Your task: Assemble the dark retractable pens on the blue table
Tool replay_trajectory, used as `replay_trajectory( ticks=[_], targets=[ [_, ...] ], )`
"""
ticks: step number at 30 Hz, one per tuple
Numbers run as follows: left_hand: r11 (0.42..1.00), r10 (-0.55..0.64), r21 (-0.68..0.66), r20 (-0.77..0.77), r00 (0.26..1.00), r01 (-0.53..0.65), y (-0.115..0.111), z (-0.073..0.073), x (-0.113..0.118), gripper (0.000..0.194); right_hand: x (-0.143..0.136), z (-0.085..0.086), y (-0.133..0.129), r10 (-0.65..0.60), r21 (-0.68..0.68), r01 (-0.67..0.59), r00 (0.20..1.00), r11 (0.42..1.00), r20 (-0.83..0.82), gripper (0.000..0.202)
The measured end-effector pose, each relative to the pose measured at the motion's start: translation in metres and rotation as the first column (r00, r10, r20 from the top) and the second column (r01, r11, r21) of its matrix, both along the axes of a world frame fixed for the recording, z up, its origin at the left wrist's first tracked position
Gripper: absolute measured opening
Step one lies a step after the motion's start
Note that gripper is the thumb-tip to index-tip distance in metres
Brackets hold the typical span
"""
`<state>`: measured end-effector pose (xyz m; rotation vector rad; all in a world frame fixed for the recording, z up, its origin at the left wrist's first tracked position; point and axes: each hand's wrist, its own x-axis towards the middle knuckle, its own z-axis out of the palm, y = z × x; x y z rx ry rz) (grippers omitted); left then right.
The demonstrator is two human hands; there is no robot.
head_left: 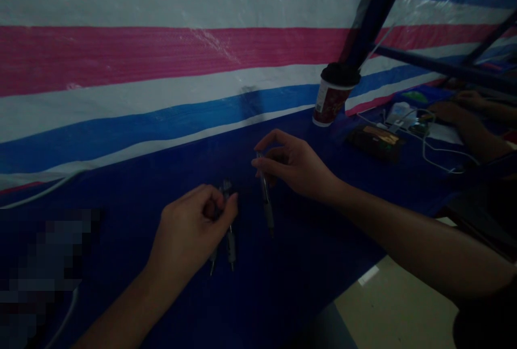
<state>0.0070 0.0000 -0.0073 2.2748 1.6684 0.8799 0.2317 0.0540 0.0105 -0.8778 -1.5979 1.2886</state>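
Note:
My right hand (288, 163) pinches a clear pen (266, 203) near its upper end, and the pen's tip points down toward the dark blue table (291, 279). To its left, my left hand (197, 217) has its thumb and fingers closed around the upper part of a second pen (230, 244). Another pen (213, 258) lies just left of that one, its tip showing below my left hand and its upper part hidden by the fingers. The picture is dim.
A lidded paper cup (333, 96) stands beside the striped sheet (161, 58). Right of it lie a dark pouch (375, 141) and white cables (438, 163). Another person's hands (452, 112) rest farther right. A blurred-out flat object (48, 263) is at the left.

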Motion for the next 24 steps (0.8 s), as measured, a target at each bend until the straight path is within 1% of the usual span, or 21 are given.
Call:
replay_trajectory(
  ticks=[2,5,7,10,11,14,19,22,24],
  targets=[
    [0.998,0.03,0.056,0.091,0.995,-0.035,-0.002,0.002,0.003,0.034,0.0,0.001,-0.001,0.018,-0.009,-0.018,1.0,1.0,0.019,0.034],
    [0.997,0.039,0.061,0.241,0.97,-0.055,-0.006,0.004,0.005,0.033,0.0,0.003,-0.002,0.006,-0.031,-0.005,1.0,1.0,0.014,0.038],
    [0.992,0.017,0.111,0.329,0.944,-0.057,-0.008,0.004,0.005,0.031,0.0,0.004,-0.001,-0.01,-0.03,0.01,1.0,0.999,-0.009,0.043],
    [0.981,-0.044,0.191,0.403,0.914,-0.037,-0.011,0.002,0.006,0.026,0.0,0.004,0.001,-0.003,-0.011,0.003,1.0,1.0,-0.021,0.045],
    [0.983,-0.057,0.185,0.414,0.908,-0.022,-0.011,0.001,0.006,0.025,0.0,0.003,0.002,0.003,-0.007,-0.003,1.0,1.0,-0.014,0.043],
    [0.994,-0.063,0.104,0.446,0.893,0.019,-0.01,0.001,0.008,0.024,0.0,0.002,0.002,0.017,-0.008,-0.017,1.0,1.0,0.011,0.037],
    [0.999,-0.031,0.028,0.526,0.85,0.019,-0.005,0.003,0.01,0.023,0.0,0.002,0.0,-0.015,-0.011,0.015,0.999,1.0,0.038,0.036],
    [1.0,-0.03,0.012,0.542,0.84,0.028,-0.003,0.004,0.011,0.022,0.002,0.001,0.001,0.014,-0.033,-0.011,0.993,0.999,0.121,0.034],
    [1.0,-0.028,0.007,0.536,0.844,0.028,-0.003,0.003,0.01,0.021,0.003,0.0,0.001,0.024,-0.045,-0.015,0.977,0.999,0.21,0.034]
  ],
)
